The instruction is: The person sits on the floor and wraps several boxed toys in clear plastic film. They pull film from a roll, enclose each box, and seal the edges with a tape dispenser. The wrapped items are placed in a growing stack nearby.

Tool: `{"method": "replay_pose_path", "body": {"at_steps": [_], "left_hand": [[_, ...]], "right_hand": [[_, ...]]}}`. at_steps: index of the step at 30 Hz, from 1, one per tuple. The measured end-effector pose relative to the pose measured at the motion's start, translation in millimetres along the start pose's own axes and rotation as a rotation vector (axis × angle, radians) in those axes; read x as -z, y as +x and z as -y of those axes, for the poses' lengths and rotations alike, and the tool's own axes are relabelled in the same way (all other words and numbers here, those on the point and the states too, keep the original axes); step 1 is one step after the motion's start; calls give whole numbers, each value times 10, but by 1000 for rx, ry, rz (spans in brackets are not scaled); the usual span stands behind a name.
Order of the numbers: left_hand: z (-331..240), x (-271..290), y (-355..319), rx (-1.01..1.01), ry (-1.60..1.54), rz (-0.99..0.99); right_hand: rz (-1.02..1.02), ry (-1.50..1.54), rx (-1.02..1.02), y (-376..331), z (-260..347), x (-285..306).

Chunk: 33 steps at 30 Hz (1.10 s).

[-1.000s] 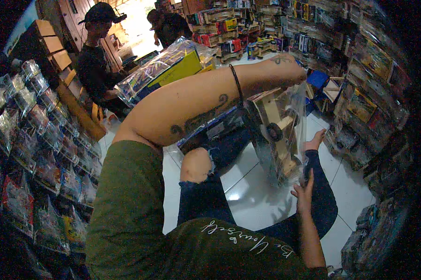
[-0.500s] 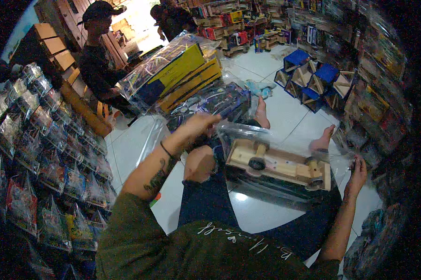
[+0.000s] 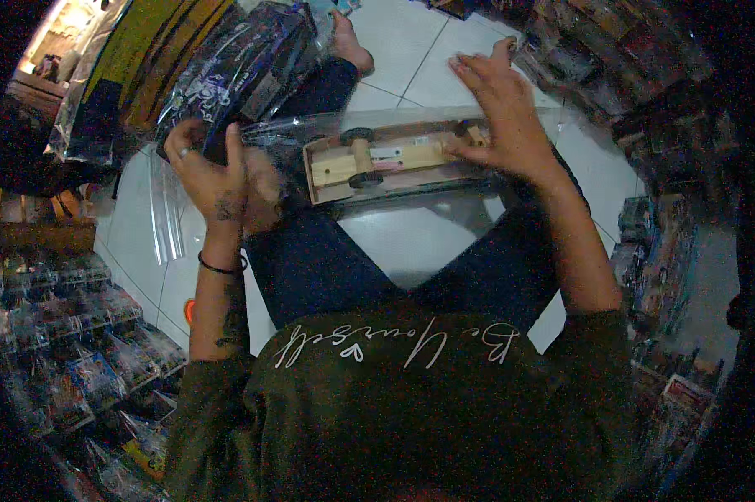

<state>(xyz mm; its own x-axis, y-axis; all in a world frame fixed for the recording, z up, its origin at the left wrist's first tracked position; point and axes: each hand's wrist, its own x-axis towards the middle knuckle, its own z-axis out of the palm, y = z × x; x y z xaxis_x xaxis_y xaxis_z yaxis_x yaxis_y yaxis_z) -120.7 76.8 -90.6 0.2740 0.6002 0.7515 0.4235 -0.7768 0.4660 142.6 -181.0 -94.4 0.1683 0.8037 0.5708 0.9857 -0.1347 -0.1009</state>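
A wooden toy vehicle [image 3: 331,171] lies underside up, its black wheels on top, across the space between my knees, with clear plastic film [image 3: 310,121] around it. My right hand [image 3: 511,121] is over its right end, fingers spread, thumb over the wooden underside. At my left knee is my left hand [image 3: 206,171], thumb and fingers apart, beside the film's left end; whether it touches the film is unclear. Just beyond it lies a plastic-wrapped black and purple package [image 3: 243,67].
A yellow and dark stack [image 3: 156,63] in plastic stands at far left. Rows of bagged goods [image 3: 93,368] fill the lower left. More wrapped items [image 3: 645,84] line the right side. A loose clear plastic sheet [image 3: 164,209] lies on the white tiled floor [image 3: 419,226].
My view has tipped downward. My right hand has come from the film's far right end to over the toy vehicle, fingers spread. My left hand is now upright with its fingers apart.
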Motion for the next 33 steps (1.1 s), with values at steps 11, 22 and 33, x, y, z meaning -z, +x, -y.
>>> {"method": "replay_pose_path", "body": {"at_steps": [11,22,33], "left_hand": [[-795,-1004,94,-315,-504,1221],[-120,-813,340,-610,-311,1430],[-730,-621,56,-614,-233,884]], "right_hand": [[136,-209,237,274,142,-65],[256,76,161,216,85,-484],[314,257,92,306,87,-402]]}}
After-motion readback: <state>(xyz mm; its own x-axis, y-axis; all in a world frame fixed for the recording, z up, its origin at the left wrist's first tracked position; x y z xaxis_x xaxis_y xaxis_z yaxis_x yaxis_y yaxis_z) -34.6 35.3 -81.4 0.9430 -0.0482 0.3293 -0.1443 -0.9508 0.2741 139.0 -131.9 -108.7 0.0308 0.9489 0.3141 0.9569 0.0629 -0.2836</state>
